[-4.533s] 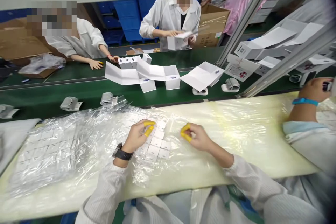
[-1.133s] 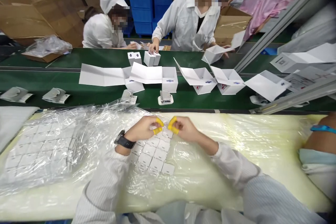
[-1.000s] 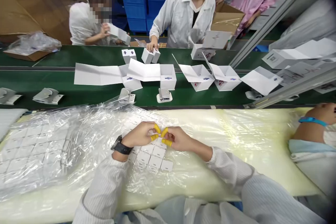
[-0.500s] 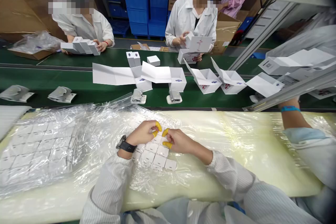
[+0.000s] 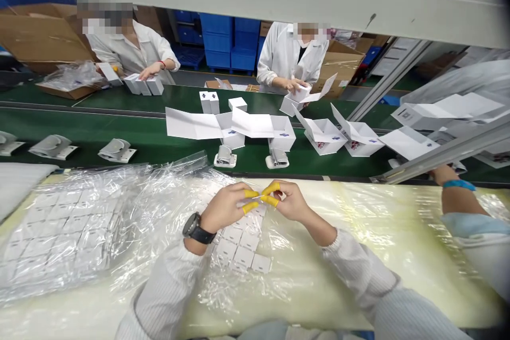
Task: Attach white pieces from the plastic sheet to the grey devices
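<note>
Progress: one thin pale piece (image 5: 257, 197) up off the mat, btwn L hand (image 5: 225, 207) and R hand (image 5: 292, 202); both grips narrow, yellow-covered fingertips pinching it, ends nearly meeting. Print or layers on it too small to read. Below — white squares (image 5: 261, 263), many lying in close rows, lower R edge stepped, so a good no. left to pick up, by my est.; no exact count, as L hand and glare hide some. Second batch (image 5: 59, 223) lies flat under clear wrap at far L, none of it in hand. Grey coiled units (image 5: 115, 150) sit apart on green belt (image 5: 48, 120), on pale bases, outside the open boxes (image 5: 282, 143); can't tell if any has had its piece added. Boxes stand lids up w/ some flaps overlapping. Across belt, co-worker at L (image 5: 137, 50) has hands at small cartons (image 5: 154, 86); co-worker at ctr (image 5: 274, 58) has a hand at another open box. Blue-banded arm (image 5: 458, 196) reaches behind metal post (image 5: 414, 162) at R. Obstacles: loose crinkled film (image 5: 159, 196) bunched beside & around squares — could snag a finger or drag neighbours, I'd judge; post blocks part of belt view.
</note>
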Tool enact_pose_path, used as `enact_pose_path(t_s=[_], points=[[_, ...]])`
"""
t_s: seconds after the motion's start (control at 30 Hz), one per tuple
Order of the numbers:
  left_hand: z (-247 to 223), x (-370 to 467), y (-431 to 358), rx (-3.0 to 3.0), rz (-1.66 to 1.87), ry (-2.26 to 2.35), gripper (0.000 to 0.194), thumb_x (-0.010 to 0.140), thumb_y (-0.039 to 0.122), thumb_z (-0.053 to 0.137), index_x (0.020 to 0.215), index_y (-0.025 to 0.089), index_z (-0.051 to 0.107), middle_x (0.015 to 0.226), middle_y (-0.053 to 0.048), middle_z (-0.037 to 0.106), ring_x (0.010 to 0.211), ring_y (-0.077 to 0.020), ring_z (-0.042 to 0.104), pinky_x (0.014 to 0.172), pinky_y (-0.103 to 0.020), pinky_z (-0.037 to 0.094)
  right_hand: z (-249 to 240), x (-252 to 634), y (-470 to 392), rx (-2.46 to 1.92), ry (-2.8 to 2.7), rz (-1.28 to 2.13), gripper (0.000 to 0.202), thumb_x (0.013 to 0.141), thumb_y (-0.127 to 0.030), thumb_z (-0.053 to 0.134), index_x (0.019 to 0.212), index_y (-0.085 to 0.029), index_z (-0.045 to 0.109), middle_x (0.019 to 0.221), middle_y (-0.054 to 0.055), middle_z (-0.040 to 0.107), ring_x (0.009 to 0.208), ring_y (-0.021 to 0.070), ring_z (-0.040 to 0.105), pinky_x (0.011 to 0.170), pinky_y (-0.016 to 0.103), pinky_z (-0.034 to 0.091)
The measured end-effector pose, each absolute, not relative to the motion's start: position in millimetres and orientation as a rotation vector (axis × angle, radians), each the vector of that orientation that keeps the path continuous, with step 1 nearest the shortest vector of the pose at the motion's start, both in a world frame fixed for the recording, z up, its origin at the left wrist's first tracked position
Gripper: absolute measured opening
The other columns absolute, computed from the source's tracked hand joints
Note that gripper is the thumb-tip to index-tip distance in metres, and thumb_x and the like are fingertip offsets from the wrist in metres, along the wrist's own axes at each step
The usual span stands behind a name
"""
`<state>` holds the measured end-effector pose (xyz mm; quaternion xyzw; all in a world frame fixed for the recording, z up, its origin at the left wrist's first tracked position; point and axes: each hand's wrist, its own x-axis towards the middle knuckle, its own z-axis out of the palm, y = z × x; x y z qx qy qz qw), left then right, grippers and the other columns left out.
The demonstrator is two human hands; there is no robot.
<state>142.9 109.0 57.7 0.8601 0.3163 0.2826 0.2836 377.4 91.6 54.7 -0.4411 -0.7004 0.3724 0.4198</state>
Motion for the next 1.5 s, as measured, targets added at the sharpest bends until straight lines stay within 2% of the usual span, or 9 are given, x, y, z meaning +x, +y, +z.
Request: enact_pose_path(t_s=[0.07, 0.23, 0.4, 0.53, 0.63, 0.8, 0.93, 1.13, 1.5], points=[[56, 148, 116, 2.429, 0.853, 0.934, 0.02, 0.095, 0.026, 0.056, 0.107, 0.024, 0.072, 0.104, -0.005, 0.071, 0.097, -0.0195, 0.064, 0.089, -0.034, 0.05, 48, 375, 103, -1.086, -1.788, 0.928, 0.028, 0.081, -0.047, 0.073, 0.086, -0.02, 0.071, 0.075, 0.003, 0.064, 0.057, 0.0115, 0.043, 0.054, 0.027, 0.038], [45, 151, 140, 2.693, 0.788, 1.036, 0.026, 0.093, 0.016, 0.051, 0.099, 0.023, 0.075, 0.106, -0.006, 0.072, 0.094, -0.0214, 0.062, 0.087, -0.041, 0.048, 35, 379, 138, -1.121, -1.844, 1.094, 0.047, 0.077, -0.049, 0.075, 0.111, -0.017, 0.068, 0.086, 0.003, 0.068, 0.053, 0.008, 0.041, 0.05, 0.023, 0.037], [40, 151, 159, 2.726, 0.796, 1.008, 0.028, 0.092, 0.012, 0.05, 0.098, 0.023, 0.075, 0.111, -0.006, 0.072, 0.097, -0.0221, 0.062, 0.086, -0.041, 0.047, 27, 382, 169, -1.053, -1.725, 1.452, 0.05, 0.071, -0.047, 0.081, 0.106, -0.015, 0.067, 0.09, 0.005, 0.068, 0.067, 0.0119, 0.058, 0.061, 0.025, 0.049], [35, 155, 169, 2.715, 0.77, 0.989, 0.028, 0.093, 0.013, 0.05, 0.101, 0.023, 0.074, 0.109, -0.005, 0.072, 0.098, -0.0217, 0.062, 0.089, -0.04, 0.046, 21, 386, 181, -1.015, -1.746, 1.429, 0.052, 0.07, -0.044, 0.082, 0.11, -0.015, 0.066, 0.093, 0.004, 0.067, 0.061, 0.0085, 0.053, 0.057, 0.023, 0.045], [33, 160, 175, 2.697, 0.702, 1.023, 0.029, 0.093, 0.013, 0.048, 0.104, 0.025, 0.073, 0.113, -0.005, 0.071, 0.102, -0.0219, 0.06, 0.092, -0.041, 0.045, 15, 392, 190, -0.981, -1.78, 1.459, 0.047, 0.073, -0.045, 0.079, 0.108, -0.015, 0.067, 0.092, 0.004, 0.066, 0.067, 0.011, 0.056, 0.061, 0.024, 0.046], [33, 166, 191, 2.543, 0.682, 1.474, 0.05, 0.088, 0.013, 0.052, 0.137, 0.022, 0.055, 0.141, -0.008, 0.054, 0.123, -0.0279, 0.051, 0.104, -0.044, 0.043, -4, 404, 226, -1.255, -1.865, 0.977, 0.046, 0.071, -0.039, 0.078, 0.109, -0.016, 0.065, 0.093, 0.004, 0.066, 0.062, 0.0114, 0.052, 0.056, 0.025, 0.042], [31, 173, 205, 2.504, 0.576, 1.459, 0.047, 0.086, 0.015, 0.053, 0.133, 0.019, 0.059, 0.149, -0.008, 0.047, 0.13, -0.0277, 0.05, 0.111, -0.041, 0.041, -22, 407, 256, -1.345, -2.043, 0.604, 0.042, 0.069, -0.031, 0.079, 0.106, -0.016, 0.067, 0.088, 0.003, 0.067, 0.067, 0.0143, 0.056, 0.062, 0.026, 0.043], [27, 190, 215, 2.424, 0.446, 1.414, 0.045, 0.085, 0.012, 0.053, 0.129, 0.017, 0.063, 0.15, -0.008, 0.047, 0.125, -0.0257, 0.057, 0.108, -0.035, 0.047, -34, 414, 262, -1.298, -2.113, 0.61, 0.039, 0.068, -0.033, 0.08, 0.101, -0.017, 0.067, 0.084, 0.001, 0.067, 0.066, 0.0133, 0.056, 0.062, 0.024, 0.042], [29, 212, 218, 2.439, 0.363, 1.296, 0.052, 0.08, 0.009, 0.057, 0.132, 0.018, 0.061, 0.153, -0.006, 0.043, 0.129, -0.0256, 0.055, 0.111, -0.033, 0.046, -26, 443, 258, -1.385, -2.11, 0.621, 0.032, 0.066, -0.028, 0.082, 0.094, -0.017, 0.071, 0.08, 0.001, 0.069, 0.066, 0.0142, 0.059, 0.064, 0.025, 0.043]])
